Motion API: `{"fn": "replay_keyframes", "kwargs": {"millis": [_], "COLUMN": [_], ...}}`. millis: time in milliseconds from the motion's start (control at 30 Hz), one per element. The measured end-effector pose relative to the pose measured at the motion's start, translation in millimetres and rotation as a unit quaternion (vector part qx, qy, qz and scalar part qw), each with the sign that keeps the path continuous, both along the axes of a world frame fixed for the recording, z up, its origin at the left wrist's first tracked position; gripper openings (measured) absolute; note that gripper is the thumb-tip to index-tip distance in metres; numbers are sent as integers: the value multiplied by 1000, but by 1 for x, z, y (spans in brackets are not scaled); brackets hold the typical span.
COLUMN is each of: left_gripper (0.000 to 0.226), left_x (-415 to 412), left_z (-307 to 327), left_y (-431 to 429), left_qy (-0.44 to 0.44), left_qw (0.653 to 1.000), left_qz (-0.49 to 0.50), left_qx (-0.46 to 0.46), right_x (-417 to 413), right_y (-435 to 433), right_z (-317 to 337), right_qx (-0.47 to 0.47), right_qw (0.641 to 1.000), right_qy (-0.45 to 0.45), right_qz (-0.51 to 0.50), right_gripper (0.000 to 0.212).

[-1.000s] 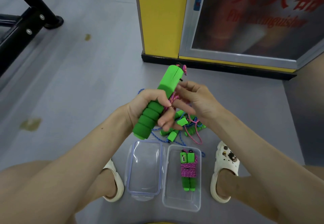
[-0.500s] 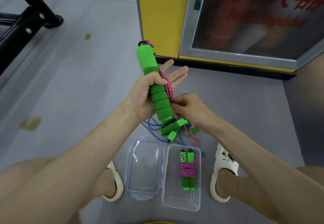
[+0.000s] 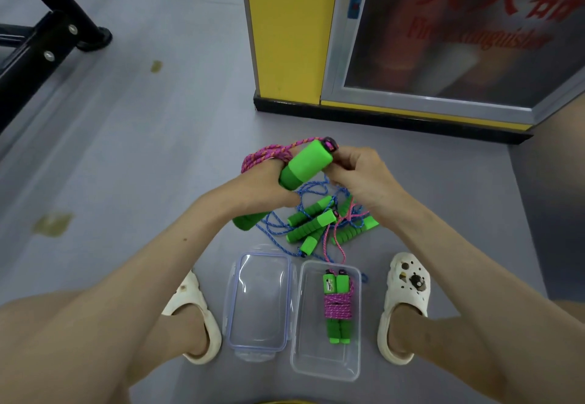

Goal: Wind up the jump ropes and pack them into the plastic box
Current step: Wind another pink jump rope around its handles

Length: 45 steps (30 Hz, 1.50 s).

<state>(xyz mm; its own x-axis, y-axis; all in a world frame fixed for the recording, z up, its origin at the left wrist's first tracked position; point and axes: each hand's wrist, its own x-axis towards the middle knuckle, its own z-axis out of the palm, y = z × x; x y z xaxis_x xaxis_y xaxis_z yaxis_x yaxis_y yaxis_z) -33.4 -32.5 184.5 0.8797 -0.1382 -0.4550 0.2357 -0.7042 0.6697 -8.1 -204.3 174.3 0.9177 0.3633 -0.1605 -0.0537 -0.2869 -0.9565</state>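
A person's left hand [image 3: 262, 188] curls around a green foam handle [image 3: 308, 164], pink rope [image 3: 266, 155] looped over its fingers, while the right hand [image 3: 364, 179] pinches the handle's capped end. On the floor [image 3: 142, 150] between the feet, the plastic box [image 3: 326, 372] holds one wound jump rope [image 3: 337, 307], with its lid [image 3: 258, 302] just to the left and loose ropes [image 3: 316, 226] tangled beyond.

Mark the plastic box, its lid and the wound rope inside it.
plastic box [image 3: 326, 362]: head view, bare bottom
lid [image 3: 258, 302]: head view, clear middle panel
wound rope [image 3: 338, 307]: head view, pink coils
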Motion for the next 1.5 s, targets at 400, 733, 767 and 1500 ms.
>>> {"fn": "replay_keyframes", "kwargs": {"millis": [400,733,767,1500], "left_gripper": [73,56,59,29], "left_x": [-7,-3,-2,-12], "left_z": [4,8,7,7], "left_y": [-4,-9,-10,8], "left_qy": [249,200,172,120], "left_qw": [820,637,652,974], "left_qz": [-14,55,71,46], "left_qx": [-515,-743,-735,-186], "right_x": [1,-12,-12,-1], "right_y": [8,18,18,9], "right_z": [0,-10,-14,-2], "right_qx": [186,121,84,31], "right_qw": [971,976,983,998], "right_qy": [139,181,166,52], "right_qz": [-52,-2,5,30], "right_gripper": [14,23,22,13]}}
